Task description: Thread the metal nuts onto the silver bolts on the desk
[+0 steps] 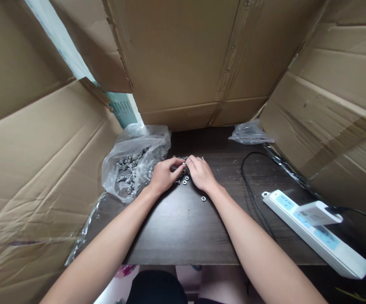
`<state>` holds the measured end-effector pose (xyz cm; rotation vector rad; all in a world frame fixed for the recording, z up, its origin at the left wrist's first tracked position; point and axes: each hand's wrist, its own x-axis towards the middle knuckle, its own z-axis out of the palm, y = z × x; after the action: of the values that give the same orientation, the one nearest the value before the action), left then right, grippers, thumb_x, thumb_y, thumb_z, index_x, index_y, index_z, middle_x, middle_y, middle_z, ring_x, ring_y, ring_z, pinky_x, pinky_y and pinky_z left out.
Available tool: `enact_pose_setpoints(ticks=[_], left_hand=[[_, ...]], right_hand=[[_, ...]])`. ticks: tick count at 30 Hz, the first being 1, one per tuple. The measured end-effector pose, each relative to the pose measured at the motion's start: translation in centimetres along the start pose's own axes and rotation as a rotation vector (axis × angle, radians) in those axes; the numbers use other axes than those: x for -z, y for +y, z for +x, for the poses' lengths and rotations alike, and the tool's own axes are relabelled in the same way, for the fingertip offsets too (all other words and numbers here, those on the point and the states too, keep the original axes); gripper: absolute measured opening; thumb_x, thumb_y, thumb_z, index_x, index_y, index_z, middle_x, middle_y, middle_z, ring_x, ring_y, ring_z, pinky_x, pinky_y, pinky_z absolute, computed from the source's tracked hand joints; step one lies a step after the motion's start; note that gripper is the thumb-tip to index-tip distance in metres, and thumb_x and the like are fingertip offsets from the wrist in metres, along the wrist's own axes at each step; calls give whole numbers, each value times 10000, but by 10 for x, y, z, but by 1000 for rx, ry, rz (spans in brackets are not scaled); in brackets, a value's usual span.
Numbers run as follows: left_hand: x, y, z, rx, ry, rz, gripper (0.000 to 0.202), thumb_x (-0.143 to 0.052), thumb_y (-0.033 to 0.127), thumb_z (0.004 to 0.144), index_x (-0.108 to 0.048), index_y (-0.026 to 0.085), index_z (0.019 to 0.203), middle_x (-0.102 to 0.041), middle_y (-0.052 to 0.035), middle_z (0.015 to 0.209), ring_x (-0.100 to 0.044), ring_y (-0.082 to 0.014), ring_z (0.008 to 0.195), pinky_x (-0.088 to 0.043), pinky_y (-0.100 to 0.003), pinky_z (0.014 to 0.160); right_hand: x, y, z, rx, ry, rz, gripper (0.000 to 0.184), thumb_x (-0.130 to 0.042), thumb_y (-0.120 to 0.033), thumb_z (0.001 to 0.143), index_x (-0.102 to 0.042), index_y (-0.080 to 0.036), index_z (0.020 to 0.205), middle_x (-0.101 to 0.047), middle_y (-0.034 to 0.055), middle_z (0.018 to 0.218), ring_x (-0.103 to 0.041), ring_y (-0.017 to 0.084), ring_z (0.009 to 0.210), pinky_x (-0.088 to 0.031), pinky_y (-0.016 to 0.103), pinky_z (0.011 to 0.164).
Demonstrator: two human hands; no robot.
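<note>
Over a dark wooden table, my left hand (165, 175) and my right hand (198, 172) meet with fingertips pinched together. Between them shows a small shiny metal fastener (184, 164); whether it is a nut, a bolt or both together I cannot make out. Beneath and around the fingers lies a small pile of nuts and bolts, partly hidden by the hands. Just in front of the pile sits a hex nut (184, 182), and another loose nut (203, 199) lies apart, below my right wrist. To the left, an open clear plastic bag (111, 171) holds many metal bolts (129, 164).
Cardboard walls (183, 63) enclose the table (183, 228) at the back and both sides. A crumpled clear bag (251, 131) lies at the back right. A white power strip (316, 245) with a plugged-in white adapter (318, 214) and a black cable (249, 185) occupy the right.
</note>
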<state>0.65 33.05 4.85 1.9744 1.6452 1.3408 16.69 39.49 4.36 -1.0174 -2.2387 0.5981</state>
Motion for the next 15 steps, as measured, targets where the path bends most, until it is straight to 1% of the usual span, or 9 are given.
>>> enact_pose_setpoints(ticks=[3, 8, 15], left_hand=[[0, 0, 0, 7, 1, -9, 163, -659, 292, 921, -759, 209, 1020, -793, -23, 957, -740, -181, 828, -567, -280, 755], [0, 1, 0, 10, -5, -18, 165, -660, 292, 916, -759, 212, 1021, -793, -27, 955, -744, -188, 841, -570, -283, 753], [0, 1, 0, 0, -7, -10, 161, -657, 295, 921, -760, 218, 1018, -794, -25, 956, -744, -186, 836, -565, -280, 740]], right_hand=[[1, 0, -1, -16, 12, 29, 300, -328, -334, 1046, -496, -228, 821, -614, 53, 822, -584, 242, 844, -382, 335, 774], [3, -1, -1, -27, 5, 68, 218, -373, -285, 1020, -543, -228, 894, -658, 56, 911, -593, 243, 912, -393, 340, 827], [1, 0, 0, 3, -1, 23, 285, -330, -295, 1032, -494, -231, 808, -614, 49, 812, -577, 240, 838, -382, 328, 767]])
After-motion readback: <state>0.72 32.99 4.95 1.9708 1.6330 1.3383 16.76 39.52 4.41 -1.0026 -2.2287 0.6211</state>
